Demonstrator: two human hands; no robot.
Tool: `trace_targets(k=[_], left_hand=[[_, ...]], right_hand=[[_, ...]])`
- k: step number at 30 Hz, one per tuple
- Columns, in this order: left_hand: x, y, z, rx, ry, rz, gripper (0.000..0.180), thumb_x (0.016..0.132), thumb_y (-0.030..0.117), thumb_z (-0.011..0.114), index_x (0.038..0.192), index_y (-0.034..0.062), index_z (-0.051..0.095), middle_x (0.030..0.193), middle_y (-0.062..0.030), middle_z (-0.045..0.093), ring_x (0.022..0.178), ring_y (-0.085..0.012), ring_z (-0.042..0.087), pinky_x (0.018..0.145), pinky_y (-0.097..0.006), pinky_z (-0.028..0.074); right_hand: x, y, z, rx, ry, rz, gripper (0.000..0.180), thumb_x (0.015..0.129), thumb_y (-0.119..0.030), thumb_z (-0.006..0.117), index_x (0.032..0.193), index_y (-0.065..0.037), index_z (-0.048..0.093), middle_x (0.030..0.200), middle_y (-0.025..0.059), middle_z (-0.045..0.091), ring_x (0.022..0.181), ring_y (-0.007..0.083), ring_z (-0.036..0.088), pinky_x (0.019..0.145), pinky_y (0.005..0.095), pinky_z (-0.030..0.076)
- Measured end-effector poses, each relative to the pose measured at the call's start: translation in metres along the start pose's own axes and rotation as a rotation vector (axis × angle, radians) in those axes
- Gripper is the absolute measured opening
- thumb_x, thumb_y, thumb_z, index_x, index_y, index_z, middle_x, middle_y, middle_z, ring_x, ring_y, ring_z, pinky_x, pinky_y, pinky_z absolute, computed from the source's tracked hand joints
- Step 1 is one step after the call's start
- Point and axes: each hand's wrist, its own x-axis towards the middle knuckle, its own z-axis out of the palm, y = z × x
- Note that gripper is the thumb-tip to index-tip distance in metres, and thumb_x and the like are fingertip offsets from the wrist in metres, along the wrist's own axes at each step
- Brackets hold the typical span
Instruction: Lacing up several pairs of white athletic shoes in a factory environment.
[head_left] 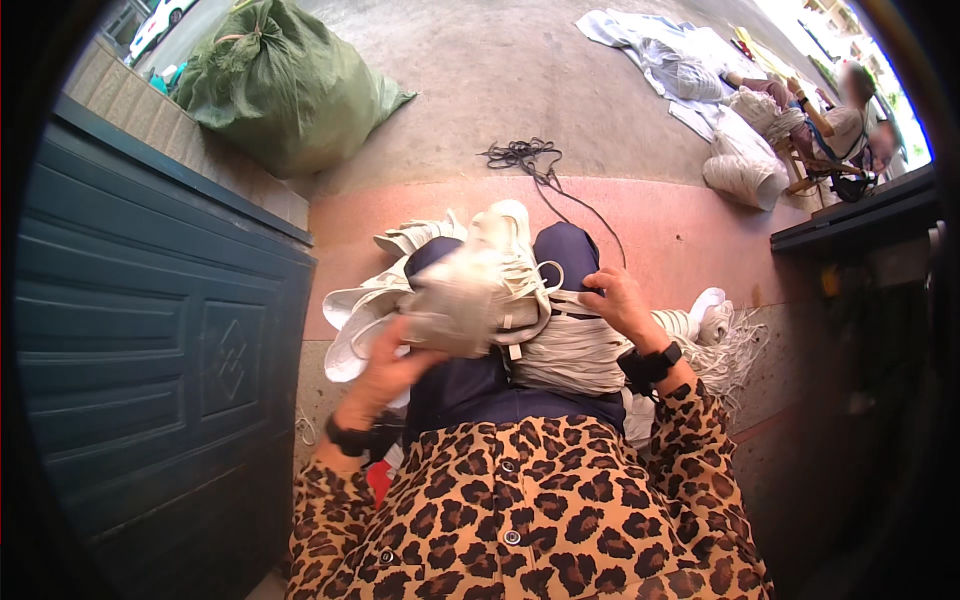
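My left hand (388,368) is closed round a cream shoe upper (455,305), blurred by motion, above my left thigh. Loose pale laces hang from its right side. Over my right thigh, my right hand (622,303) has thumb and fingers pinched together at a cream shoelace (568,297). Under that hand a thick bundle of cream laces (568,355) lies across my lap. More pale shoe uppers (350,345) are piled by my left leg, partly hidden behind the held one.
Beyond my knees a tangled black cord (530,155) lies on the floor. A big green sack (285,90) stands at far left, beside a blue panelled door (170,340). Loose cream laces (735,355) spill at right. At far right a person (845,130) sits near white bundles (745,165).
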Motion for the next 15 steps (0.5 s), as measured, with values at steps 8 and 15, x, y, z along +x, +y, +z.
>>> trace_targets(k=[8,15], left_hand=[[0.006,0.007,0.089,1.095,-0.242,0.196,0.024,0.077,0.013,0.053,0.101,0.0162,0.054,0.083,-0.0043,0.055,0.071,-0.0233,0.053,0.061,-0.037,0.039],[0.009,-0.006,0.097,1.177,-0.141,0.131,0.027,0.078,0.012,0.049,0.103,0.0194,0.053,0.083,-0.0046,0.054,0.073,-0.0261,0.051,0.060,-0.040,0.038]], right_hand=[[0.002,-0.002,0.004,-0.302,-0.108,-0.102,0.008,0.074,-0.009,0.055,0.075,-0.002,0.058,0.077,0.0161,0.058,0.080,0.0337,0.055,0.068,0.0403,0.044],[0.010,0.006,-0.002,0.068,-0.064,0.089,0.007,0.080,-0.009,0.052,0.080,-0.002,0.050,0.069,0.0125,0.054,0.065,0.0271,0.053,0.063,0.0365,0.042]])
